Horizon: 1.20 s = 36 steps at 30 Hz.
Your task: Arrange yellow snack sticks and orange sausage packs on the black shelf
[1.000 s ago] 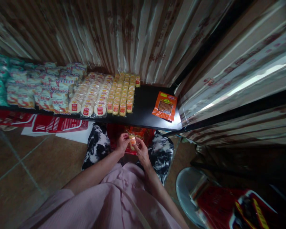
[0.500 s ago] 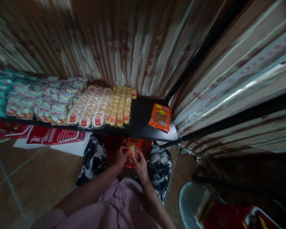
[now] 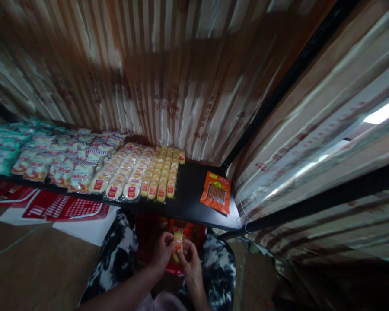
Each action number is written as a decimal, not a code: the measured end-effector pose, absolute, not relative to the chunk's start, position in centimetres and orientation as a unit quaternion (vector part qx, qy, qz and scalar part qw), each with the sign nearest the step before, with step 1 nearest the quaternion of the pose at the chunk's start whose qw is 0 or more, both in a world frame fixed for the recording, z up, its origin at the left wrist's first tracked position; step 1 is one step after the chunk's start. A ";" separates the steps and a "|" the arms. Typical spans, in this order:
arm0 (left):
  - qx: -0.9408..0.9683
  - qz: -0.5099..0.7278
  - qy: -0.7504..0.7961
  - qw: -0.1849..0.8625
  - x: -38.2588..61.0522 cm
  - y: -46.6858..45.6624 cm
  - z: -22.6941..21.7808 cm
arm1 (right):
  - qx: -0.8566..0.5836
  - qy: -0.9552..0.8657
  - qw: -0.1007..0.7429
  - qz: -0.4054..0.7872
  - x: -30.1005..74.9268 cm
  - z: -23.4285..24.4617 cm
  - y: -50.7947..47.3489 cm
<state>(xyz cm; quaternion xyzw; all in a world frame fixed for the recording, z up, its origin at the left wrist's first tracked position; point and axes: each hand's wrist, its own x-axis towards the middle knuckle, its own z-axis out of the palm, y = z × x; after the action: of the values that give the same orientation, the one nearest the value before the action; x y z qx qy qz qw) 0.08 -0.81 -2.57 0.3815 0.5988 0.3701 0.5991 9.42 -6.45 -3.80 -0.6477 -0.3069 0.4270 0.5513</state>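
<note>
My left hand and my right hand meet low in the middle, above my lap. Both pinch a small yellow snack packet held upright between them. Under my hands a red bag with orange packets sits between my knees. Just beyond is a black shelf with rows of yellow packets, round white packets and one orange packet lying alone to the right.
More red-and-white and green snack packs fill the shelf's left part. Red and white printed sheets lie on the brown floor at left. Plastic-wrapped cartons form a wall behind and to the right.
The view has tilted upward, so the shelf and my hands sit lower in the picture. Both hands keep holding the small yellow packet. The grey stool at lower right has left the view.
</note>
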 end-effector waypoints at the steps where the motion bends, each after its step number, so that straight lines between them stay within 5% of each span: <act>1: 0.384 0.368 0.599 0.599 0.0 -0.8 -2.5 | -0.649 -0.303 0.552 0.426 9.3 -3.9 -6.5; 17: 0.415 0.354 0.588 0.597 0.5 -0.3 -0.8 | -0.660 -0.293 0.562 0.402 10.3 -4.8 -5.7; 36: 0.497 0.376 0.548 0.558 2.2 2.4 2.1 | -0.688 -0.364 0.543 0.315 12.1 0.4 -1.8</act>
<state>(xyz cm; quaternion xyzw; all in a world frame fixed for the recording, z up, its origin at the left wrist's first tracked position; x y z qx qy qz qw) 2.19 2.38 2.08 0.4968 0.5478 0.3760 0.5584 12.07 -1.82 0.36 -0.6882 -0.3643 0.3152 0.5426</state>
